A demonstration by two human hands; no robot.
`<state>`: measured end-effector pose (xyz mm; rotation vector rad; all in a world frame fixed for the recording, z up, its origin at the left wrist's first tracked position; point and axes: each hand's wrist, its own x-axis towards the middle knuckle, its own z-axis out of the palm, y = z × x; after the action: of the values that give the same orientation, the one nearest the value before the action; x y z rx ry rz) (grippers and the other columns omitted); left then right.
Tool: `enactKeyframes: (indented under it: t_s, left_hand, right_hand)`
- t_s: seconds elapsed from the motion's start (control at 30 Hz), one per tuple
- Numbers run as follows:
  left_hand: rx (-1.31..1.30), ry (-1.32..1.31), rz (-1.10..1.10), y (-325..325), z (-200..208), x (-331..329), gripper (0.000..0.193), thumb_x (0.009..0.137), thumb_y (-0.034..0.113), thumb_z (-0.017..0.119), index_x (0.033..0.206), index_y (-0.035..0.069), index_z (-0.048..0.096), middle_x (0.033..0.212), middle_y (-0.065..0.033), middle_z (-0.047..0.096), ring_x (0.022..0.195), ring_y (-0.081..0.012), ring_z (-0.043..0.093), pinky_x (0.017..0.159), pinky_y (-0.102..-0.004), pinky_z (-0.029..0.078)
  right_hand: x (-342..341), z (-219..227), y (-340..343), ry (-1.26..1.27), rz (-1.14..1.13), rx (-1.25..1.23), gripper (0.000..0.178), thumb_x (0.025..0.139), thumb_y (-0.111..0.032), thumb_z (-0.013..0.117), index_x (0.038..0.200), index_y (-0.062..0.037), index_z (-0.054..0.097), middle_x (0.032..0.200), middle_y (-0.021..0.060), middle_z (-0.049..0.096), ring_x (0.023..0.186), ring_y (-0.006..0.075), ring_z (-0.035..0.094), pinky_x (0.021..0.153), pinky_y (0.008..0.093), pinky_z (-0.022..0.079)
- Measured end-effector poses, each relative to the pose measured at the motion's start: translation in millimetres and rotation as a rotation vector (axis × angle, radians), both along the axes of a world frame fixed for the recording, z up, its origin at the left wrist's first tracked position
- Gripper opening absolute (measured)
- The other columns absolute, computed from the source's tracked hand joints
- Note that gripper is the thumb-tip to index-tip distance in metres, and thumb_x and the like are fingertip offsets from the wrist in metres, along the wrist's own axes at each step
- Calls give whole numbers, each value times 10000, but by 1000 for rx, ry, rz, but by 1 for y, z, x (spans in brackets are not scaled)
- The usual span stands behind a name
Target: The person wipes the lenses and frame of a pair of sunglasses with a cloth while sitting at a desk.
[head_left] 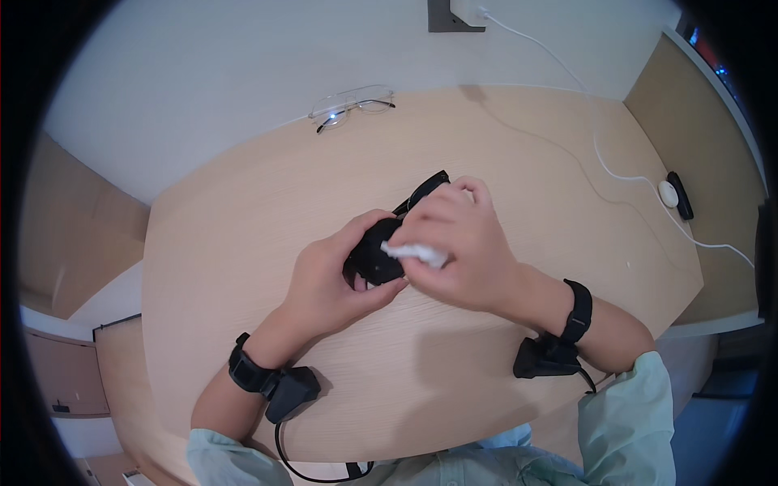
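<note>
Near the middle of the table, my left hand (332, 271) is closed around a rounded black object (374, 255), thumb along its far side and fingers below. Its exact kind is hard to make out. My right hand (462, 243) pinches a crumpled white tissue (423, 253) against the object's top face; hand and tissue are slightly blurred. Beyond the black object, a slim, shiny black piece (421, 192) slants up to the right, partly covered by my right hand. Whether it belongs to the same object cannot be seen.
Thin-framed eyeglasses (352, 109) lie at the table's back edge. A white cable (600, 154) runs from a wall plug (468, 11) down the right side, past a round white item (668, 193) and a small black bar (681, 195). Black wrist straps with boxy modules sit on both forearms.
</note>
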<state>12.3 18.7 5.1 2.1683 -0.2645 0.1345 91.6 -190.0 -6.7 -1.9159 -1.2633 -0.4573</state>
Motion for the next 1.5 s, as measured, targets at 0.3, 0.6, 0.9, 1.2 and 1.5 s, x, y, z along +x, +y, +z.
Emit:
enactKeyframes:
  t_s: [0.3, 0.6, 0.9, 1.2, 1.5]
  left_hand:
    - [8, 35, -7, 4, 1, -1, 687, 766, 185, 893, 1384, 97, 606, 848, -39, 690, 593, -108, 599, 592, -248, 503]
    - [14, 41, -32, 5, 1, -2, 703, 771, 134, 891, 1406, 83, 595, 940, -8, 707, 642, -52, 566, 596, -214, 478]
    - [30, 56, -36, 4, -1, -1, 724, 754, 121, 878, 1413, 82, 582, 922, -7, 712, 628, -50, 569, 580, -214, 472]
    - [11, 60, -28, 4, 0, -1, 705, 771, 125, 895, 1405, 82, 589, 832, 24, 672, 616, -29, 549, 573, -200, 453]
    - [24, 38, -42, 5, -1, 0, 717, 769, 135, 889, 1419, 106, 588, 869, 10, 699, 615, -46, 561, 572, -207, 459]
  right_hand:
    - [4, 4, 3, 20, -171, 72, 111, 724, -101, 746, 824, -128, 707, 839, 39, 671, 849, 265, 626, 800, 436, 449]
    - [2, 0, -2, 16, 61, -37, 113, 659, -48, 718, 725, -118, 658, 777, 11, 622, 832, 226, 610, 927, 411, 394]
    - [1, -1, 0, -24, 213, -27, 151, 694, -55, 765, 822, -122, 722, 862, 12, 650, 882, 240, 625, 923, 424, 434]
    - [2, 3, 1, 75, -140, 32, 111, 796, -92, 717, 897, -135, 735, 921, -5, 673, 959, 231, 617, 980, 413, 386]
    - [3, -4, -2, 13, 81, 5, 123, 676, -45, 709, 772, -118, 684, 812, 10, 625, 815, 233, 593, 908, 395, 394]
